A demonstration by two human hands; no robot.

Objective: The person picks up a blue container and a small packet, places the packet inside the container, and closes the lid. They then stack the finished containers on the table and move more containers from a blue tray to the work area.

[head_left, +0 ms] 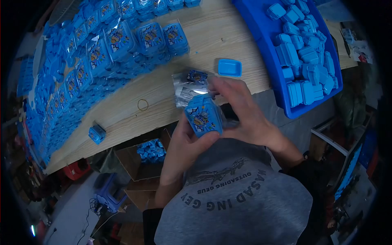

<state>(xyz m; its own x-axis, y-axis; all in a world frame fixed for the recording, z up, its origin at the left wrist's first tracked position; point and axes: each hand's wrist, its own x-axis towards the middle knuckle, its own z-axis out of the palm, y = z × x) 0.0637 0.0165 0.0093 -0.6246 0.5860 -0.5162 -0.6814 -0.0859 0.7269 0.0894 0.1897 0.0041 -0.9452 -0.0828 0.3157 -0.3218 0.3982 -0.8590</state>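
A small blue plastic box [203, 118] with a cartoon picture on its lid is held up in front of my chest. My left hand [185, 141] is closed around its lower left side, thumb across the front edge. On the other side my right hand [247, 112] curves about the box, thumb at its near corner and fingertips by its far edge. Just beyond lies a clear plastic bag [181, 96] with a dark printed piece [197, 76] at its top. An open blue tray-like box half [230, 67] rests on the table past my right fingers.
Stacked blue picture boxes [98, 55] cover the table's left and back. A blue bin [281, 92] of plain blue boxes stands at the right. A rubber band [143, 105] and a small blue box [97, 134] lie on the wooden table [212, 36]. Below is a carton [128, 163] with blue pieces.
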